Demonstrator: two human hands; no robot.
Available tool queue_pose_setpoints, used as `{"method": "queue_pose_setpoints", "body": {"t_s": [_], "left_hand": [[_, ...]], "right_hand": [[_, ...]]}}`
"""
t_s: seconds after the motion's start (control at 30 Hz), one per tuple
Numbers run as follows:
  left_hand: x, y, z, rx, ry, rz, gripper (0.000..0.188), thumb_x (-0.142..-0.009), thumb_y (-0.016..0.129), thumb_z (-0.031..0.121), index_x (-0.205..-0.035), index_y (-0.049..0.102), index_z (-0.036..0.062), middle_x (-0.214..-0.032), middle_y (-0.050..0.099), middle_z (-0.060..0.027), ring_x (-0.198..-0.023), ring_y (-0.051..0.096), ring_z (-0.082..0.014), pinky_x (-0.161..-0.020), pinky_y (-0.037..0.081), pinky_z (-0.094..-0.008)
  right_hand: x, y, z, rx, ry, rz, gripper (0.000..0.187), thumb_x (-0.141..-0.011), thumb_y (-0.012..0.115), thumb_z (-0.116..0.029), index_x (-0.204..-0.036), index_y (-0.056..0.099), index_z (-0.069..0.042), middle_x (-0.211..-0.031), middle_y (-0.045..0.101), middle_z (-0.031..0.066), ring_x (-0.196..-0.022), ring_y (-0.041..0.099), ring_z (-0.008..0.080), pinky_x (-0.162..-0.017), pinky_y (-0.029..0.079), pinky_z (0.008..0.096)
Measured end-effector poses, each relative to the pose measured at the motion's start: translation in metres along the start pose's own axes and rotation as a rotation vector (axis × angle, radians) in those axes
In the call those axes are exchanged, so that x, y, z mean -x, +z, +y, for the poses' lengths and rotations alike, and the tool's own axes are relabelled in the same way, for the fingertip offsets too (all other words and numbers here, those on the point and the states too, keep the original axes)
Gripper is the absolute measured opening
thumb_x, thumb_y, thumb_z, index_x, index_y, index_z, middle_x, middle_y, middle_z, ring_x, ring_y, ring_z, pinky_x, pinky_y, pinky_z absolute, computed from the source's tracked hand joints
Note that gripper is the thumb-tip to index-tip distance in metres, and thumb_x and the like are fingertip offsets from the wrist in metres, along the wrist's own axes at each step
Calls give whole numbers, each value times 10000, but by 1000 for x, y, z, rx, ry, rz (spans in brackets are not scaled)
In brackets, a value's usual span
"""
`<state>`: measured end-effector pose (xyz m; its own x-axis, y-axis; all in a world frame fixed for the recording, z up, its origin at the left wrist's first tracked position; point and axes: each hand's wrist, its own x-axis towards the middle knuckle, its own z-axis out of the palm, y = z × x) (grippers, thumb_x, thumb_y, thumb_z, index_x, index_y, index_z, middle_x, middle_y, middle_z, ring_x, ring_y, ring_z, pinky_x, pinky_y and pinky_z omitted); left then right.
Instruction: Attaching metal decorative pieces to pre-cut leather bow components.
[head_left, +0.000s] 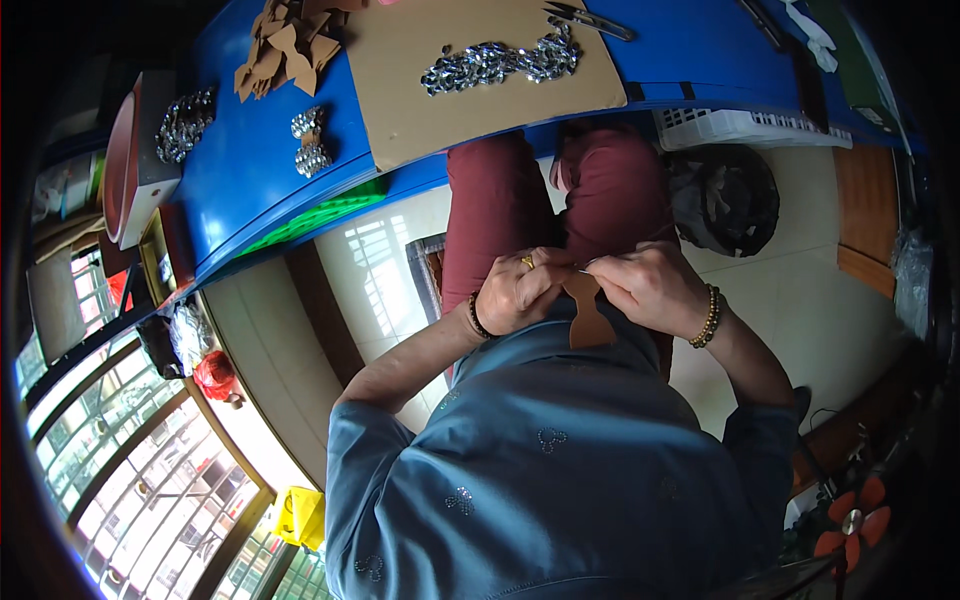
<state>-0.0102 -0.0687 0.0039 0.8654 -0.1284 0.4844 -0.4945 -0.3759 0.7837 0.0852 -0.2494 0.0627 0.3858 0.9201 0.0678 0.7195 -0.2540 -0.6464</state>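
Note:
Over my lap, my left hand (520, 290) is closed, with its fingertips pinching the upper end of a brown bow-shaped card (591, 325). The card hangs down against my blue shirt. My right hand (648, 288) is closed at the same end, and a small silvery bit shows at its fingertips; what it is cannot be made out. On the table ahead, a tangled heap of silver gem strands (500, 65) lies on a sheet of cardboard (400, 125). Left of the sheet is a bow-shaped card with silver gems on both ends (311, 140).
A pile of brown bow-shaped cards (287, 50) and another silver gem cluster (184, 125) lie on the blue table (235, 185). Dark tweezers (590, 20) rest at the sheet's far edge. Below right are a white plastic basket (745, 130) and a black bag (722, 200).

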Motion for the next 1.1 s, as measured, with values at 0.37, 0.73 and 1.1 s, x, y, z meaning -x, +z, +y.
{"method": "queue_pose_setpoints", "body": {"t_s": [0.37,0.73,1.1], "left_hand": [[2,2,0,33,-26,-16,261,-602,601,-116,-820,531,9,-877,600,-151,-712,613,-262,-574,502,-309],[5,5,-1,19,-13,-31,278,-612,579,-117,-854,538,15,-853,601,-143,-712,610,-273,-570,495,-308],[-9,-4,13,919,-944,-286,98,-813,556,15,-900,555,-30,-770,621,-110,-683,633,-182,-610,519,-270]], "right_hand": [[1,0,0,-29,4,-7,51,-718,563,-43,-739,520,-61,-507,504,91,-502,559,240,-487,442,346],[1,0,3,-47,22,-93,45,-707,545,-24,-669,529,-40,-508,514,105,-502,557,258,-505,454,356],[4,-4,31,-345,41,-226,72,-725,537,8,-663,512,-15,-542,538,100,-485,548,220,-477,422,287]]}}
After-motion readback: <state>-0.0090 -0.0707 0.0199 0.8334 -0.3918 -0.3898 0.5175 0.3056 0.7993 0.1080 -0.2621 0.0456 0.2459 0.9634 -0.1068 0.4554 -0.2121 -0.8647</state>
